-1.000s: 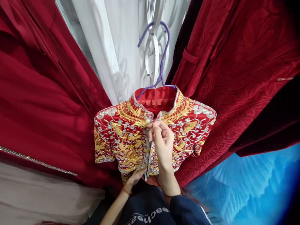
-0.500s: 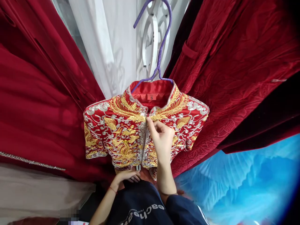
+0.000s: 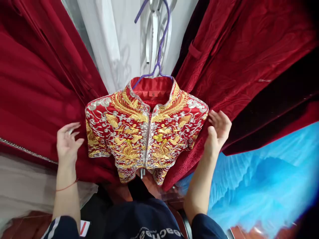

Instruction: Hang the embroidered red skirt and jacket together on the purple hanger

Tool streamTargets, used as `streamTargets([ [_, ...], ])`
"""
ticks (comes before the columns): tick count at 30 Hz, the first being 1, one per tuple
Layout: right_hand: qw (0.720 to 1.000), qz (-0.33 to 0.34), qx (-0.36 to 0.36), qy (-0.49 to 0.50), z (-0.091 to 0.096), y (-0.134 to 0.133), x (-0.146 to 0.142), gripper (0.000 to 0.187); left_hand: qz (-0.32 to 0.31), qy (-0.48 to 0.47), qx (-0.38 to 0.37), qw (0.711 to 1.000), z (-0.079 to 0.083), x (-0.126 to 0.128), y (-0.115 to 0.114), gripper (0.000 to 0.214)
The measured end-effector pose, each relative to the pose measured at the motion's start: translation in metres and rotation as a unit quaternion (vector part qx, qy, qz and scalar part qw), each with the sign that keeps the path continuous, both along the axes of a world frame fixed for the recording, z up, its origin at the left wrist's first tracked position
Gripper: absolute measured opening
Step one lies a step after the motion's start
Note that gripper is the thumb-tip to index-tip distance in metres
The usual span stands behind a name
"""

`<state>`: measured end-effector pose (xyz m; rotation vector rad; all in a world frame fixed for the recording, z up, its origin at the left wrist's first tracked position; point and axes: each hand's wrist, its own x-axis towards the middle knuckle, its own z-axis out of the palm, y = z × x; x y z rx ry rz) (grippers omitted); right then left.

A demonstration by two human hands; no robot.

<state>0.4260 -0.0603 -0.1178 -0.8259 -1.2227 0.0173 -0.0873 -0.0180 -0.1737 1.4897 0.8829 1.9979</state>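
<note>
A short-sleeved red jacket (image 3: pixel 147 132), thickly embroidered in gold and silver, hangs in front of me on a purple hanger (image 3: pixel 159 43). Its front is closed up to the stand collar, and a small "S" label shows inside the neck. My left hand (image 3: pixel 67 144) is raised beside the jacket's left sleeve, fingers spread, holding nothing. Beside the right sleeve, my right hand (image 3: pixel 218 131) is lifted with fingers apart and empty, its fingertips near the sleeve edge.
Dark red garments hang close on the left (image 3: pixel 37 93) and right (image 3: pixel 249 56). White fabric (image 3: pixel 117 43) and a white ornamental grille hang behind. A blue tulle skirt (image 3: pixel 254 186) fills the lower right, and pale cloth (image 3: pixel 22 189) the lower left.
My right hand left the jacket's front near the collar and my left hand left the hem. Both moved outward to the sleeves and opened. The front now hangs closed.
</note>
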Motion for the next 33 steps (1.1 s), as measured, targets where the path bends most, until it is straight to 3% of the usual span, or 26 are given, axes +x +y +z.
streamTargets([
  [2,1.000,0.016,-0.011,0.010,0.001,-0.002,0.003,0.054,-0.023,0.039,-0.040,0.998,0.007,0.011,0.014,0.083],
  [5,0.999,0.023,-0.027,-0.034,0.015,-0.004,0.002,0.061,-0.053,0.018,-0.136,0.989,0.000,0.021,0.027,0.073],
  [8,0.992,0.048,-0.065,-0.101,0.032,0.003,0.003,0.066,-0.018,-0.024,-0.160,0.987,-0.011,0.031,0.034,0.066],
  [12,0.984,0.007,-0.141,-0.106,0.038,0.011,0.013,0.052,0.036,-0.086,-0.161,0.983,-0.013,0.056,0.032,0.063],
  [15,0.981,-0.008,-0.178,-0.071,0.033,0.004,0.020,0.043,0.072,-0.085,-0.178,0.978,-0.009,0.068,0.025,0.062],
  [18,0.971,0.039,-0.228,-0.054,0.023,-0.005,0.028,0.039,0.100,-0.059,-0.187,0.975,-0.006,0.070,0.017,0.056],
  [23,0.945,0.133,-0.298,-0.024,-0.006,-0.012,0.043,0.051,0.138,-0.033,-0.186,0.972,-0.001,0.070,0.011,0.042],
  [26,0.941,0.134,-0.309,-0.034,-0.015,-0.026,0.042,0.050,0.140,-0.029,-0.177,0.974,0.005,0.075,0.011,0.039],
  [28,0.943,0.063,-0.320,-0.069,-0.014,-0.041,0.035,0.047,0.142,-0.012,-0.173,0.975,0.009,0.078,0.009,0.038],
  [30,0.933,-0.095,-0.329,-0.114,-0.009,-0.057,0.022,0.046,0.160,0.019,-0.176,0.971,0.013,0.080,0.004,0.036],
  [33,0.860,-0.366,-0.321,-0.153,0.000,-0.081,-0.002,0.058,0.229,0.075,-0.176,0.954,0.019,0.081,-0.007,0.036],
])
